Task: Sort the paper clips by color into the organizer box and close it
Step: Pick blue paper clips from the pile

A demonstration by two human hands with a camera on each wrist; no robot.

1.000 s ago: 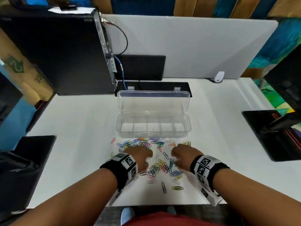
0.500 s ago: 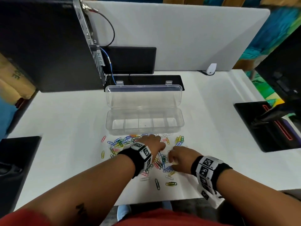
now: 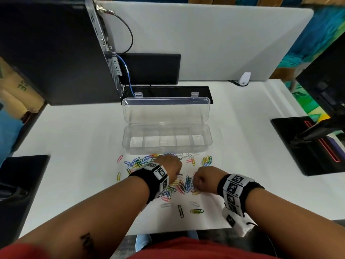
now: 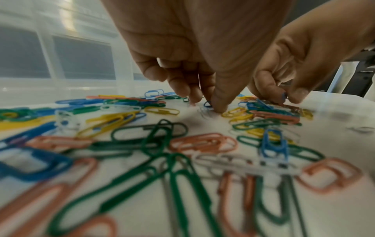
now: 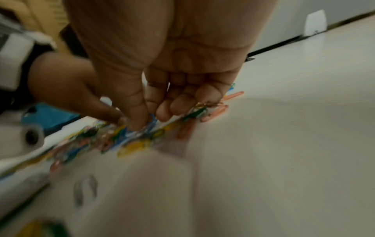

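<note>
A clear organizer box lies open on the white table, its lid tipped back and its several compartments bare. Coloured paper clips are scattered in front of it: blue, green, yellow, pink, white. My left hand reaches down into the pile; in the left wrist view its thumb and fingertips close on a small clip lying on the table. My right hand sits just to the right, thumb and forefinger pinching a blue paper clip, seen also at the right hand.
A black computer tower with cables stands at the back left, a dark screen behind the box and a white divider panel along the back. Black pads lie at the right and left. A small white device sits back right.
My left hand has moved right and forward into the middle of the pile, ending close beside the right hand. The right hand stayed over the same clips, now pinching one.
</note>
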